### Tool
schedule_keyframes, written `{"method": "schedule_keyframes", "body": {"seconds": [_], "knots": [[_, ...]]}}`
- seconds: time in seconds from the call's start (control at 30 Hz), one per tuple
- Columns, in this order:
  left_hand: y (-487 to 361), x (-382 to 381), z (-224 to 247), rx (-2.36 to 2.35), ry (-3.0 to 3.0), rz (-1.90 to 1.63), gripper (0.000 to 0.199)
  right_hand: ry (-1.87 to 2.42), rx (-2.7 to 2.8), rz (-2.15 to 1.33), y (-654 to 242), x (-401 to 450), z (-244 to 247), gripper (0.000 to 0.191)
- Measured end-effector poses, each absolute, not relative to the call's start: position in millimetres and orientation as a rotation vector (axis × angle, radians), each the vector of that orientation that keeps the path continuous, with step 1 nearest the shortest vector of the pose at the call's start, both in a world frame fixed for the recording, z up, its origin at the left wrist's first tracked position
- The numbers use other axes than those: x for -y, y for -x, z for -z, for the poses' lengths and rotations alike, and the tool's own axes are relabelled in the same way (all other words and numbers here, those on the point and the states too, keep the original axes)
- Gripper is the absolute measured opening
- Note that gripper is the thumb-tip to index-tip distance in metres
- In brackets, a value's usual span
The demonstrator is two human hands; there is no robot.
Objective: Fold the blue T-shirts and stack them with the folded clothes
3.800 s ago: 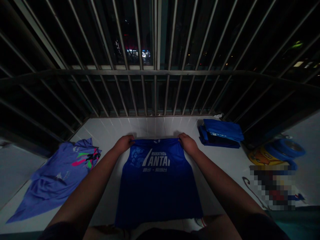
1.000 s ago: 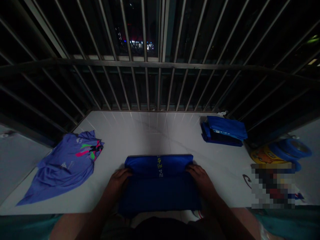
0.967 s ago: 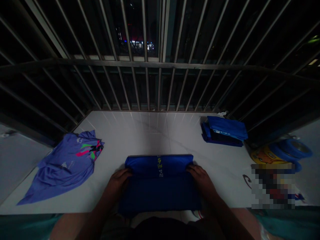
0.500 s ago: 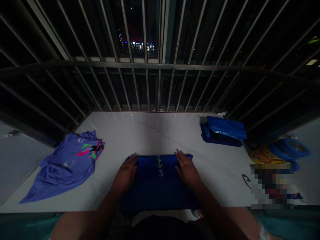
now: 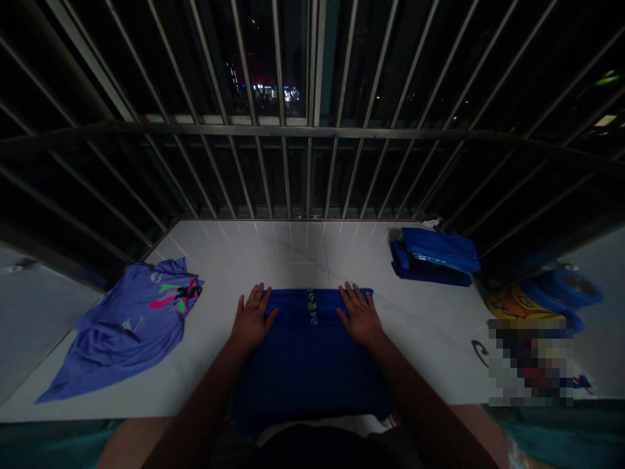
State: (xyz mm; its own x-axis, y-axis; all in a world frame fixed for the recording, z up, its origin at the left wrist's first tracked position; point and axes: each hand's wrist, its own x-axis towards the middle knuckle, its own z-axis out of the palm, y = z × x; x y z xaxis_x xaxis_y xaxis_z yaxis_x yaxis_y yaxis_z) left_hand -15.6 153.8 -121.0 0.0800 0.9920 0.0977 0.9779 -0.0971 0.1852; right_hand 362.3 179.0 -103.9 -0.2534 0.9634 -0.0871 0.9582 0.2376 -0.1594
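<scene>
A dark blue garment point(image 5: 312, 371), partly folded, lies in front of me with its near end hanging over the ledge's front edge. Light "24" lettering and a small yellow mark show on its far part. My left hand point(image 5: 252, 317) rests flat on the garment's far left corner, fingers apart. On the far right corner my right hand point(image 5: 360, 314) lies palm down, fingers also spread. Neither hand is closed around the cloth.
At left, a rumpled purple shirt point(image 5: 131, 326) lies on the white ledge point(image 5: 288, 254). Folded blue garments point(image 5: 437, 254) are stacked at back right, near a yellow and blue container point(image 5: 527, 299). A blurred-out patch sits before it. Metal bars point(image 5: 312, 131) close off the far side.
Both hands have slid forward, away from me, and their fingers are more spread. The garment's far edge has moved forward with them. Its flat far part looks shorter.
</scene>
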Motion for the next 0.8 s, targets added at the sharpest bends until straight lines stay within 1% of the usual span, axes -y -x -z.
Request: {"method": "schedule_keyframes", "body": {"seconds": [0.13,0.27,0.33,0.43,0.5,0.57,0.63,0.73,0.8], "knots": [[13.4,-178.9,116.8,-2.051,-2.219,-0.35,0.071,1.907,2.429,-0.309,-362.7,-201.0,99.2,0.073],[14.7,-190.7,118.7,-2.0,-2.143,-0.499,0.074,1.92,2.396,-0.308,-364.8,-212.4,97.6,0.074],[20.3,-191.4,120.9,-1.954,-2.057,-0.672,0.076,1.94,2.367,-0.293,-365.0,-213.2,99.0,0.074],[37.7,-189.8,123.2,-1.923,-1.706,-1.078,0.07,1.954,2.289,-0.27,-366.5,-210.3,102.4,0.071],[52.2,-190.0,123.4,-1.936,-1.485,-1.233,0.067,1.941,2.245,-0.257,-371.3,-208.5,103.1,0.066],[64.9,-193.9,122.0,-1.951,-1.418,-1.243,0.066,1.919,2.233,-0.249,-380.5,-209.6,100.8,0.063],[73.4,-202.9,118.4,-1.92,-1.464,-1.177,0.062,1.905,2.272,-0.284,-393.5,-214.9,94.6,0.064],[77.9,-223.7,107.7,-1.824,-1.609,-1.009,0.054,1.88,2.392,-0.412,-414.1,-228.8,80.4,0.075],[76.9,-239.1,97.9,-1.767,-1.716,-0.876,0.053,1.851,2.452,-0.461,-423.5,-238.7,71.1,0.082]]}}
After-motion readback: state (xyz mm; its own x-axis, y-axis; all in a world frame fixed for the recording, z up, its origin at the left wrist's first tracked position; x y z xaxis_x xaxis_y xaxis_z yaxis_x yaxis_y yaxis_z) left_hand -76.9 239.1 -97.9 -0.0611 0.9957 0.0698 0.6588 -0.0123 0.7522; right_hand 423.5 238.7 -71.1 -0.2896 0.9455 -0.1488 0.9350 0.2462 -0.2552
